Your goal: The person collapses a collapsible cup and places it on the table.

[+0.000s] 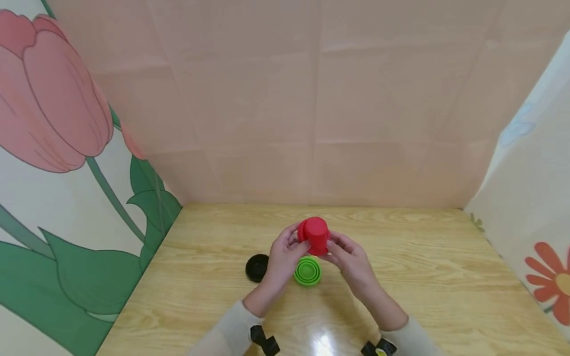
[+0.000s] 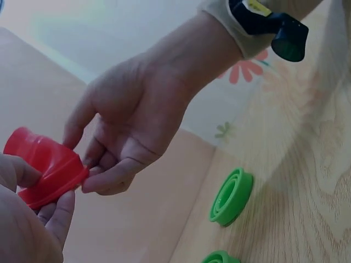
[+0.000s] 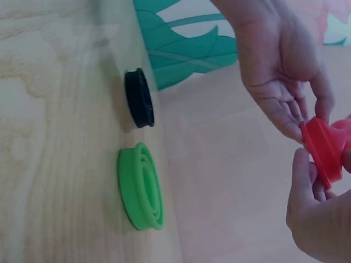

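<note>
A red collapsible cup (image 1: 317, 235), with soft, uneven walls, is held up above the table between both hands. My left hand (image 1: 283, 257) pinches its left side, thumb at the front near the rim. On the other side my right hand (image 1: 354, 262) grips the rim with thumb and fingers. Dents show in the wall of the cup (image 2: 48, 161) in the left wrist view, and its wide rim faces the right hand (image 2: 137, 109). A green collapsible cup (image 1: 307, 271), folded flat into rings, lies on the table below the hands.
A round black ringed piece (image 1: 257, 268) lies left of the green cup, partly behind my left wrist. Another green piece (image 2: 220, 257) peeks in at the left wrist view's bottom edge. The wooden table (image 1: 213, 232) meets a pinkish back wall (image 1: 258, 123) and flower-printed side panels.
</note>
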`<action>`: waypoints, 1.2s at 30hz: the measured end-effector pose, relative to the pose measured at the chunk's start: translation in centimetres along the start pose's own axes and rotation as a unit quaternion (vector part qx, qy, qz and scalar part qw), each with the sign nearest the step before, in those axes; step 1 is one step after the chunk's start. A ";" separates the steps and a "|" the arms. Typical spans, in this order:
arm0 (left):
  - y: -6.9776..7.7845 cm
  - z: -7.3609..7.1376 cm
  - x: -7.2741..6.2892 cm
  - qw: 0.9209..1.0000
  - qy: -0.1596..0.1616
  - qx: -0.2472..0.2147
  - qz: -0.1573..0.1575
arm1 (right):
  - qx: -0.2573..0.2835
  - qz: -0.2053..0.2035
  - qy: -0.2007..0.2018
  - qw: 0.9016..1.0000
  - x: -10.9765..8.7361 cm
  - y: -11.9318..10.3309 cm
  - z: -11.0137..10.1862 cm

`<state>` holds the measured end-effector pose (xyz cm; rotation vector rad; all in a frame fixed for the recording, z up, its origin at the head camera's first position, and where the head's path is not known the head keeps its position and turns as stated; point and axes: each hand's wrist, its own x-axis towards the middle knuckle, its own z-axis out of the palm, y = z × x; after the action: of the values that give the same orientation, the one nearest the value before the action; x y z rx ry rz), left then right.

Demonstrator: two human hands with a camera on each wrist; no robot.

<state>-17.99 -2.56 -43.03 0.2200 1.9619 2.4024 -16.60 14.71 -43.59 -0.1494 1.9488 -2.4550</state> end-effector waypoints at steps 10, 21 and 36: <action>-0.5 1.1 -0.2 1.000 0.024 -0.019 0.004 | 0.003 -0.054 0.091 0.994 -0.1 0.2 1.0; -0.5 1.1 -0.6 0.998 0.023 -0.051 -0.015 | -0.078 -0.071 0.057 0.993 -0.2 0.0 0.2; -0.6 -1.9 -0.1 0.991 -0.105 0.020 -0.076 | -0.274 -0.058 -0.102 0.955 0.5 -1.0 -2.6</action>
<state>-18.20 -4.29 -43.97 0.2990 1.8633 2.1523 -17.21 17.41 -43.14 -0.5067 2.5159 -1.7891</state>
